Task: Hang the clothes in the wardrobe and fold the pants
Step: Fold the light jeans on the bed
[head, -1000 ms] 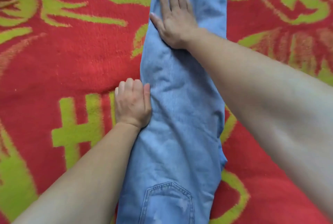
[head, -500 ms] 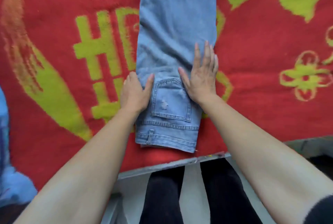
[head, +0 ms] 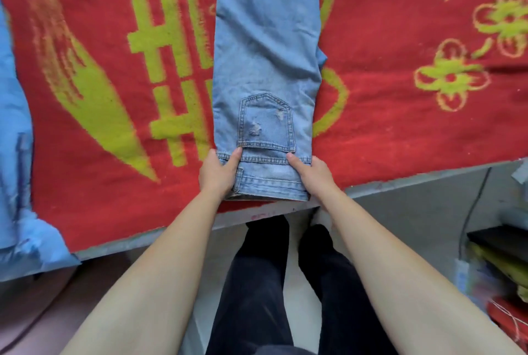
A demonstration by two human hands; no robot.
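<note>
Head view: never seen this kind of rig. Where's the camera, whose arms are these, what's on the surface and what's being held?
There is no machine here: a person works with two bare hands. The one camera is worn on the person's head and looks forward and down, so the arms come in from the bottom edge, and the dark trousers are the person's own legs.

The surface is covered by a red blanket with a yellow-green pattern. On it lie light blue jeans, folded lengthwise into one long strip that runs away from the camera, back pocket up.

The left hand and the right hand each grip the waistband end at a corner, thumbs on top.

At the left edge lies another blue garment, too blurred to say what kind.
</note>
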